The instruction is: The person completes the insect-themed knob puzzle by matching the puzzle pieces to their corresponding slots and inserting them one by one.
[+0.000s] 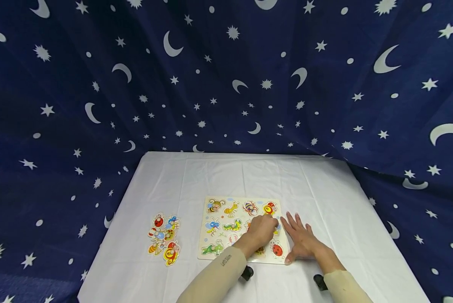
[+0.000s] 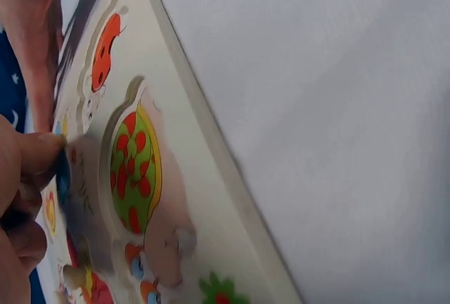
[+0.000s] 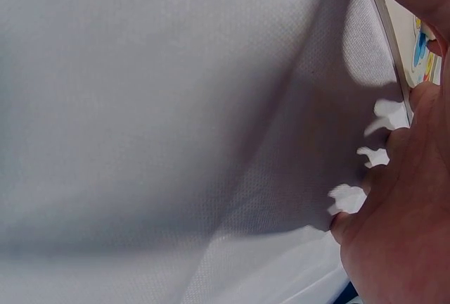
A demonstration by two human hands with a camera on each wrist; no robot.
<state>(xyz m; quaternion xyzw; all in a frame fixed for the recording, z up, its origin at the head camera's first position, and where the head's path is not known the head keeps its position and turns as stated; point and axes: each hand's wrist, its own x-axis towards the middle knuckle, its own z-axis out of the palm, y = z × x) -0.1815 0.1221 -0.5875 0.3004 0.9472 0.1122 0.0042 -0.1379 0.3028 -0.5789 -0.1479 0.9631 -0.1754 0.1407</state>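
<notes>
A cream wooden puzzle board (image 1: 201,252) printed with insects lies on the table. Over its right part is my left hand (image 1: 262,231), thumb and finger pinching a small bluish puzzle piece (image 2: 63,177), mostly hidden by the fingers, close over the board in the left wrist view. My right hand (image 1: 304,242) is spread out at the board's right edge, its thumb by the near corner and its fingertips on the cloth and along the edge. The green-and-red beetle recess (image 2: 133,170) and the red ladybug picture (image 1: 277,250) lie near the left hand.
Left of the board is a loose cluster of insect pieces, among them a ladybug (image 1: 158,221), a blue mosquito (image 1: 172,222) and a yellow-and-red butterfly (image 1: 171,253). A white cloth (image 1: 287,176) covers the table. Behind hangs a dark blue curtain (image 1: 219,54) with moons and stars.
</notes>
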